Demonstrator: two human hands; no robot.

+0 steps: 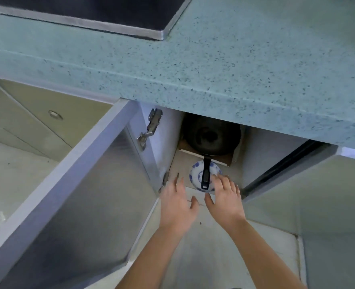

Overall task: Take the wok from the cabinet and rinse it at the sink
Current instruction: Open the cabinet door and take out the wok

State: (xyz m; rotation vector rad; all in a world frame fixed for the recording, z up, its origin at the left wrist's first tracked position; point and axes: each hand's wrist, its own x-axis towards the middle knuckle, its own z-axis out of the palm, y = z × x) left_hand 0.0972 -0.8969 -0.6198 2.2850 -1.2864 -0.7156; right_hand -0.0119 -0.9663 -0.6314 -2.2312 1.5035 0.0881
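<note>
Cabinet (pixel 166 130) opened; wok (pixel 211 136) not yet taken, its handle (pixel 206 174) just ahead of right hand (pixel 224 198); left hand (pixel 177 202) alongside, both spread, nothing gripped; lifting and sink (pixel 89 9) rinse left.

Speckled stone countertop (pixel 245 65), matt black wok (pixel 211 136), glazed porcelain bowl (pixel 196 174).

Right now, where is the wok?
In the head view, centre, the wok sits deep in the open cabinet under the counter, its handle reaching over a blue-and-white bowl.
</note>
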